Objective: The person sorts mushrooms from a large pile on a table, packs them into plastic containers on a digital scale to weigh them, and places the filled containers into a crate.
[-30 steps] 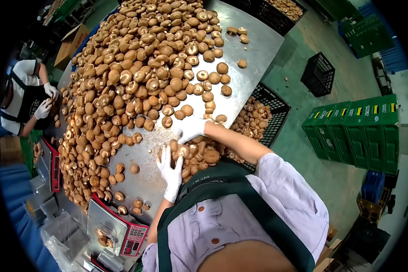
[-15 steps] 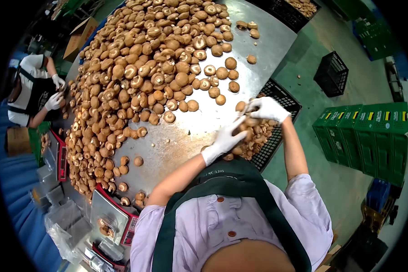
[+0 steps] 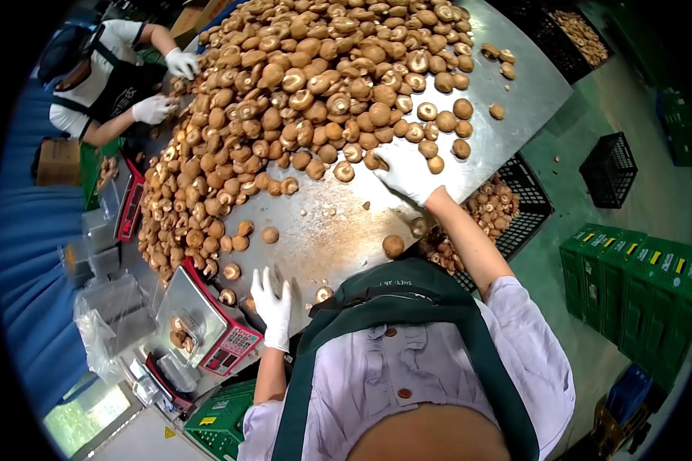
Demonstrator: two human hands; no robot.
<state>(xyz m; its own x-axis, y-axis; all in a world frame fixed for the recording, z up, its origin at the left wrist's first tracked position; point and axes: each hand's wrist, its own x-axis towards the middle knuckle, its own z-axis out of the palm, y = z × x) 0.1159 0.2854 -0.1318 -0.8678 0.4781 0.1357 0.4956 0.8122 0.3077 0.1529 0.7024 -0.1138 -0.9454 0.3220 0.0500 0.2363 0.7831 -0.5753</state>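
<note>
A large heap of brown shiitake mushrooms (image 3: 284, 100) covers the metal table (image 3: 323, 246). My right hand (image 3: 409, 172), in a white glove, is at the heap's near edge, its thumb and fingers around a shiitake mushroom (image 3: 372, 160). Over the table's front edge, beside the scale, my gloved left hand (image 3: 272, 309) has its fingers spread and holds nothing. Close to its fingertips lies a mushroom, partly hidden. A loose mushroom (image 3: 393, 246) sits near my apron, and another (image 3: 323, 294) lies right of my left hand.
A black crate (image 3: 532, 201) of mushroom pieces stands below the table edge, under my right forearm. At left is a red scale (image 3: 234, 349) with mushrooms on its pan. Across the heap, a co-worker (image 3: 119, 84) handles mushrooms. Green crates (image 3: 630, 276) are stacked at right.
Both hands have left the black crate. My right hand has moved up to the heap's edge; my left hand has swung left towards the scale and opened. The view has shifted.
</note>
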